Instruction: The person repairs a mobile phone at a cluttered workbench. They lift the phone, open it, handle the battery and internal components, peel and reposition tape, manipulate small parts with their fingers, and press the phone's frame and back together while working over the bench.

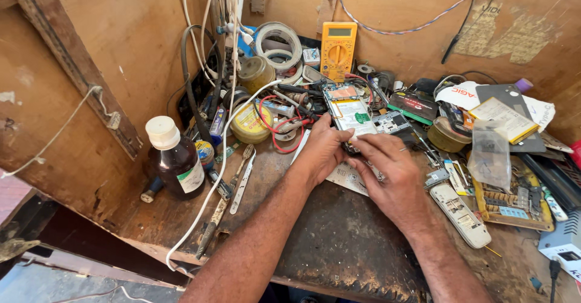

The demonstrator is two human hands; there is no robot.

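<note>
Both forearms reach in from the lower edge and converge at mid-bench: the left hand (322, 149) lies knuckles up, fingers curled and clamped on the near left edge of an opened phone (351, 114), which rests flat on the workbench (339, 242) just beyond the fingertips. The right hand (390, 173) crosses in palm down, its fingers together and pressed on the phone's near end, touching the left hand's fingertips. A yellow multimeter (338, 50) stands well beyond both hands, a brown bottle (177, 159) far left of the left hand, and a white remote (461, 215) just right of the right wrist.
</note>
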